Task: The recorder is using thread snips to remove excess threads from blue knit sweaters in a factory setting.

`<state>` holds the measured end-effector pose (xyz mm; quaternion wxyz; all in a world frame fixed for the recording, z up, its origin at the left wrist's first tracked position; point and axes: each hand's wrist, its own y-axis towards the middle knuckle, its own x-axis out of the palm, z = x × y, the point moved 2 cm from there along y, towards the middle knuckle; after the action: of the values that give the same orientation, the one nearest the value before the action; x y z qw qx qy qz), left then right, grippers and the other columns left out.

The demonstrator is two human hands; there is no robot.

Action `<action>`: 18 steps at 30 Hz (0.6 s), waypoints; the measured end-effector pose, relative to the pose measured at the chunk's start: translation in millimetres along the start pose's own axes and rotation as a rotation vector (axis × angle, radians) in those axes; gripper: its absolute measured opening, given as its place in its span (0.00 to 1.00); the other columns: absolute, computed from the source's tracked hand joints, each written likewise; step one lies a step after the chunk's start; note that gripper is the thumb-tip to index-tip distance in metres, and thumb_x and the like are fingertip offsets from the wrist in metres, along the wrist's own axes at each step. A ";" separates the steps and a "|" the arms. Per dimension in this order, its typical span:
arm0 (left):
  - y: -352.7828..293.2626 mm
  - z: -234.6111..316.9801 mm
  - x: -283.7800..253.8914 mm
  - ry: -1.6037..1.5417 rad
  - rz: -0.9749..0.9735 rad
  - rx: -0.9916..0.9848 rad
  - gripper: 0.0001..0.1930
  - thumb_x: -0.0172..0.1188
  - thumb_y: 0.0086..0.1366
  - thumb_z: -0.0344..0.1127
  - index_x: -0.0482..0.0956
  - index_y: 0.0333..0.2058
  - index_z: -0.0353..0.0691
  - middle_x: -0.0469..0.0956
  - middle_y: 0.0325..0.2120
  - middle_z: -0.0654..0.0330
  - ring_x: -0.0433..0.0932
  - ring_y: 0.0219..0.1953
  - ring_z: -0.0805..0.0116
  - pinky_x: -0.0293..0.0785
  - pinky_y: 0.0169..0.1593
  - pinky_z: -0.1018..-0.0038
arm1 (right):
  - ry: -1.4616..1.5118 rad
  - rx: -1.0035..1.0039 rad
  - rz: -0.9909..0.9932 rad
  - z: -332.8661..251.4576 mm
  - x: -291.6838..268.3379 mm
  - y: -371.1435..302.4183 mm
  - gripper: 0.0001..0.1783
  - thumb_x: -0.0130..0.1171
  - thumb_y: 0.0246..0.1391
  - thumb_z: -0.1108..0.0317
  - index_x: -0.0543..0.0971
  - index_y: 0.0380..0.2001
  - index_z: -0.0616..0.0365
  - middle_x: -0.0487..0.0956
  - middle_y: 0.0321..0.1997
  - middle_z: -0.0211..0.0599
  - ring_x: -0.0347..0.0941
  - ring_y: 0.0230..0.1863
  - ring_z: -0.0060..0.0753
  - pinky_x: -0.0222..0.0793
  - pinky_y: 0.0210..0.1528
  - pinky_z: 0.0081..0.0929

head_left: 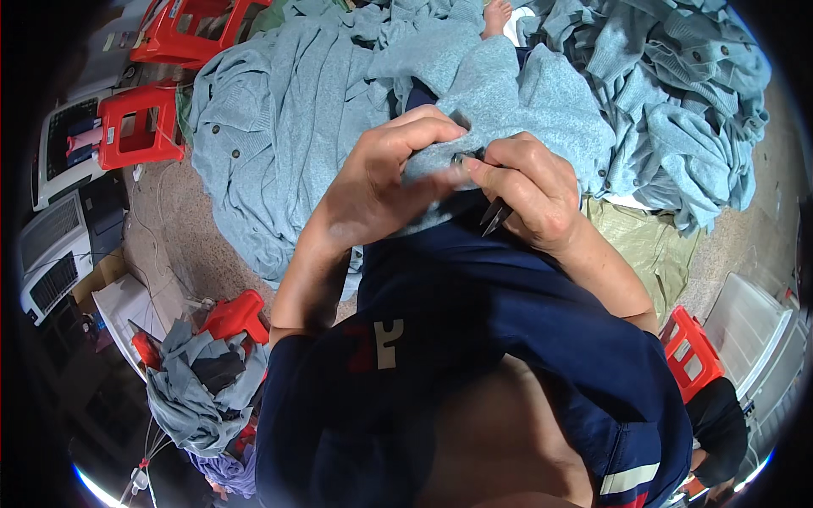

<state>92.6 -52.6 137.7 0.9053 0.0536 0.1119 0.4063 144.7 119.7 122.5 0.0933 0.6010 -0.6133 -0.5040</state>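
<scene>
A light blue-grey knit cardigan (487, 97) lies over my lap, its edge raised between my hands. My left hand (373, 173) has the knit between its forefinger and its thumb, which is smeared by motion. Beside it, my right hand (538, 182) pinches the cloth at a small dark button (460, 158) with thumb and forefinger. Tucked in the same palm is a dark tool with two pointed tips (495, 217), like thread snips; its upper part is hidden by the fingers.
Heaps of similar cardigans lie ahead on the left (271, 144) and right (677, 110). Red plastic stools (140, 127) stand at the far left. More clothes (199, 389) are piled at the lower left. A pale green sheet (648, 245) lies at the right. Another person's bare foot (497, 15) shows at the top.
</scene>
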 end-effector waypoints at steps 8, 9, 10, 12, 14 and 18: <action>4.3 10.0 -0.7 0.420 -0.037 -0.058 0.16 0.69 0.50 0.28 0.77 0.38 0.32 0.76 0.30 0.57 0.76 0.32 0.66 0.71 0.36 0.75 | 0.340 0.461 0.032 1.6 1.5 7.6 0.18 0.60 0.43 0.83 0.74 0.40 0.60 0.75 0.37 0.39 0.74 0.30 0.35 0.70 0.28 0.27; 3.8 9.6 -0.8 0.490 -0.047 -0.073 0.16 0.69 0.51 0.29 0.77 0.38 0.33 0.76 0.30 0.57 0.76 0.30 0.65 0.72 0.34 0.74 | 0.282 0.442 -0.059 4.8 3.5 6.9 0.18 0.60 0.43 0.83 0.74 0.40 0.60 0.75 0.36 0.39 0.74 0.30 0.37 0.70 0.27 0.28; 3.5 8.7 -0.3 0.493 -0.046 -0.071 0.16 0.69 0.51 0.29 0.77 0.38 0.33 0.76 0.30 0.57 0.76 0.30 0.65 0.72 0.34 0.74 | 0.222 0.421 -0.149 7.6 4.8 6.2 0.17 0.60 0.43 0.82 0.74 0.40 0.60 0.75 0.35 0.38 0.74 0.30 0.38 0.69 0.27 0.29; 2.9 6.4 0.6 0.564 0.019 -0.044 0.14 0.64 0.57 0.37 0.77 0.39 0.35 0.73 0.27 0.57 0.75 0.28 0.59 0.73 0.32 0.68 | 0.205 0.413 -0.156 12.2 4.0 3.7 0.15 0.60 0.42 0.81 0.75 0.37 0.61 0.74 0.31 0.38 0.74 0.29 0.38 0.68 0.26 0.30; 3.0 4.7 1.6 0.578 0.009 -0.047 0.14 0.64 0.58 0.38 0.77 0.39 0.36 0.73 0.27 0.57 0.75 0.28 0.59 0.73 0.32 0.68 | 0.117 0.352 -0.155 15.5 4.5 -0.6 0.12 0.61 0.41 0.79 0.74 0.33 0.61 0.72 0.28 0.38 0.74 0.28 0.39 0.67 0.25 0.31; 3.4 2.7 3.2 0.624 -0.005 -0.053 0.14 0.63 0.58 0.38 0.76 0.40 0.36 0.73 0.28 0.57 0.75 0.30 0.58 0.73 0.33 0.68 | 0.138 0.399 -0.182 17.9 3.9 -5.6 0.18 0.61 0.30 0.85 0.74 0.31 0.62 0.75 0.29 0.40 0.74 0.27 0.35 0.69 0.29 0.26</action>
<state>92.9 -48.0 140.4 0.8292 -0.0975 0.3741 0.4038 134.4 126.8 108.0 -0.0314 0.6936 -0.6360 -0.3367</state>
